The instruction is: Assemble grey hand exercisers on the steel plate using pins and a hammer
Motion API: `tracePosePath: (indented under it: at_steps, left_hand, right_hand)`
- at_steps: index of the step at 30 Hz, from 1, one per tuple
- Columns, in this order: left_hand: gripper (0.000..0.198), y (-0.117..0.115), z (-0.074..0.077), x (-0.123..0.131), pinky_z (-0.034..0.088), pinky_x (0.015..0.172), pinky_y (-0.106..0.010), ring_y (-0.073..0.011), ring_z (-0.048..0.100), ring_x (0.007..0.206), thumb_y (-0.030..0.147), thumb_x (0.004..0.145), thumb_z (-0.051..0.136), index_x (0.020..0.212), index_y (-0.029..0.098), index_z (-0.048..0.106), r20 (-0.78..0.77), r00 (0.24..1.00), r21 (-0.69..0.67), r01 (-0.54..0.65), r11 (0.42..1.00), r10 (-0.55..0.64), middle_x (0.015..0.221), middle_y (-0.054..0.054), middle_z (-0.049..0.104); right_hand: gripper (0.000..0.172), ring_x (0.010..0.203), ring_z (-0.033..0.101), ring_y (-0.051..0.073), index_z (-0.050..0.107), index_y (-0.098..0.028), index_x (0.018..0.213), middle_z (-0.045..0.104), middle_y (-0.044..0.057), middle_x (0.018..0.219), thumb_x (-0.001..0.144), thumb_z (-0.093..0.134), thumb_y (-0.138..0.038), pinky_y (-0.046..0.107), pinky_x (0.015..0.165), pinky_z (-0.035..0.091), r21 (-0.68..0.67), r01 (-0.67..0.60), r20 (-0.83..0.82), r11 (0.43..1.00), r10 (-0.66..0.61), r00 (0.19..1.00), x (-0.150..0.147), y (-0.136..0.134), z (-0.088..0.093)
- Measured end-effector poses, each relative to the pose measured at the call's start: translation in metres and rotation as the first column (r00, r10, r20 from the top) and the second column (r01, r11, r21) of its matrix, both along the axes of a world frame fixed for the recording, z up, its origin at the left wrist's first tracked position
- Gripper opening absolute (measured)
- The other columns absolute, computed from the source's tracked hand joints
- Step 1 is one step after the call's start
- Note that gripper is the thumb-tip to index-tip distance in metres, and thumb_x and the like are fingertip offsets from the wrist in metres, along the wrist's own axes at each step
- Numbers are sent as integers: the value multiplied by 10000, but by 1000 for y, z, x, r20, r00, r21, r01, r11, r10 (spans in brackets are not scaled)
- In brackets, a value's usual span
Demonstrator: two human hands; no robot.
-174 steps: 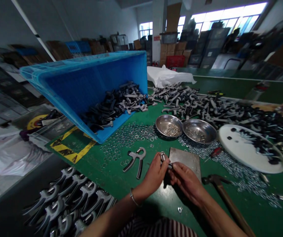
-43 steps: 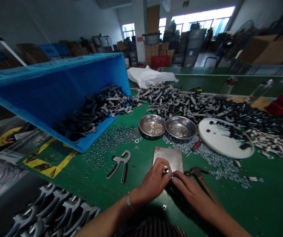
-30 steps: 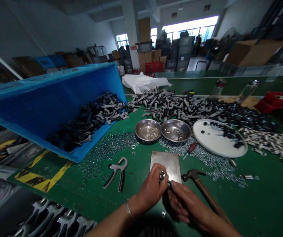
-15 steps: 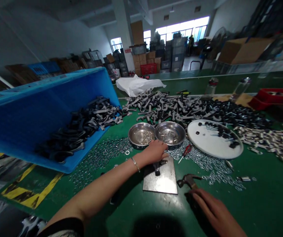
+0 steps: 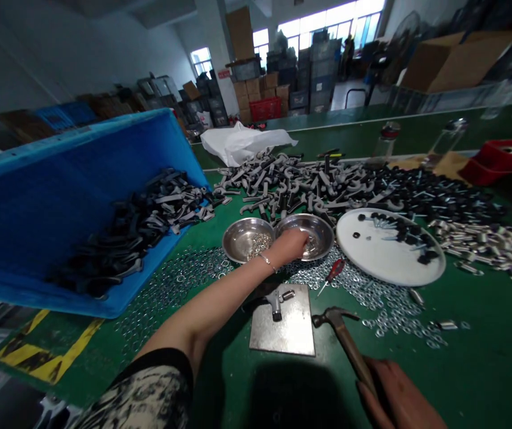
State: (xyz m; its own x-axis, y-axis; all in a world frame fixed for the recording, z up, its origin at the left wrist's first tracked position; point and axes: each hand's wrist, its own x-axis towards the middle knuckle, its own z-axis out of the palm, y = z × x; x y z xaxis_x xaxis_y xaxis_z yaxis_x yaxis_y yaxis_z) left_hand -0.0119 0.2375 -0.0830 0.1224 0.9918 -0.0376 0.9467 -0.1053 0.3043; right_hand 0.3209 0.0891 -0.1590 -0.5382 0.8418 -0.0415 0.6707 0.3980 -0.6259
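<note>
My left hand (image 5: 292, 244) reaches into the right-hand metal bowl (image 5: 327, 229), which holds small pin-like metal parts. Its fingers look closed, but the fingertips are hidden. Around the wooden handle of a claw hammer (image 5: 347, 336), my right hand (image 5: 396, 390) is closed near the front of the bench; the hammer head lies beside a square steel plate (image 5: 298, 333). On that plate rests a grey handle-like metal part with a black end (image 5: 275, 302), and a small threaded or spring-like piece (image 5: 288, 295) sits at its right side. A second metal bowl (image 5: 233, 238) contains tiny parts.
A blue crate (image 5: 72, 208) with dark metal parts tilts at left. Loose rings (image 5: 184, 280) spread below the bowls. A red screwdriver (image 5: 336, 269) lies beside a white plate (image 5: 349, 262) of black-headed bolts. Piled wrench-like parts (image 5: 300, 185) and silver cylinders (image 5: 483, 244) lie beyond.
My left hand has moved from above the steel plate up into the right-hand bowl, uncovering the part on the plate. My right hand now sits lower on the hammer handle.
</note>
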Motion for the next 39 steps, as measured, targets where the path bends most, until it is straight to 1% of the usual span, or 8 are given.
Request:
tracePosePath:
  at_steps: [3,7,9,22,25,29,34,39]
  left_hand:
    - [202,-60,3,-10,514,865,-282,-168,669,957,203,944,521,1067,153,674,323,945,70,-79,994,52,1055,-85,719]
    - [132,-135,-12,-27,507,756,-268,-165,663,826,254,863,642,899,147,709,613,745,-69,-279,958,261,903,-61,721]
    - [119,-151,-22,-31,493,752,-265,-168,657,819,242,836,661,851,137,716,592,734,-121,-327,937,333,887,-61,719]
    - [159,-150,-31,-31,443,864,-328,-228,624,947,258,879,601,846,145,707,380,900,-77,-201,977,215,961,-94,686]
    - [307,-159,-24,-30,380,1005,-434,-297,560,1109,409,891,618,1045,151,681,213,977,34,-24,999,16,1129,-132,646]
    - [1076,-175,-31,-26,337,1062,-542,-390,466,1234,648,679,762,1488,105,305,142,987,84,-90,992,77,1369,-212,500]
    - [1032,-182,-48,-25,318,1100,-541,-386,440,1297,503,760,756,1530,128,179,246,964,9,-107,994,102,1382,-194,504]
    - [1106,-188,-47,-21,282,1134,-545,-367,459,1281,418,734,800,1551,112,120,307,945,-29,-108,994,111,1299,-175,573]
  right_hand:
    - [446,920,700,284,636,-235,1086,712,113,1050,824,600,-593,393,826,558,-394,115,-85,912,-161,983,-20,8,13]
    - [487,693,666,178,631,-212,1000,691,44,832,809,609,-659,255,595,519,-891,75,-126,448,-402,907,-43,15,27]
    - [437,631,616,136,619,-203,888,639,3,730,784,680,-623,218,568,487,-934,26,-146,357,-445,883,-52,17,35]
    - [469,954,676,299,649,-221,1078,720,50,818,835,581,-617,353,816,548,-422,-9,-126,906,-48,991,-47,19,55]
    - [418,844,693,286,658,-223,1019,744,81,895,867,548,-596,349,759,553,-365,-74,-88,928,45,995,-51,25,62]
    - [385,684,645,213,615,-250,931,690,44,775,936,446,-596,295,647,512,-271,-130,-93,954,109,990,-72,29,84]
    - [419,665,609,203,584,-244,831,642,22,712,946,412,-608,313,652,468,-295,-225,-104,929,203,974,-108,35,87]
    - [557,370,302,82,588,-220,894,464,-68,548,924,326,-710,212,370,283,-744,-86,-137,663,-25,990,-100,39,65]
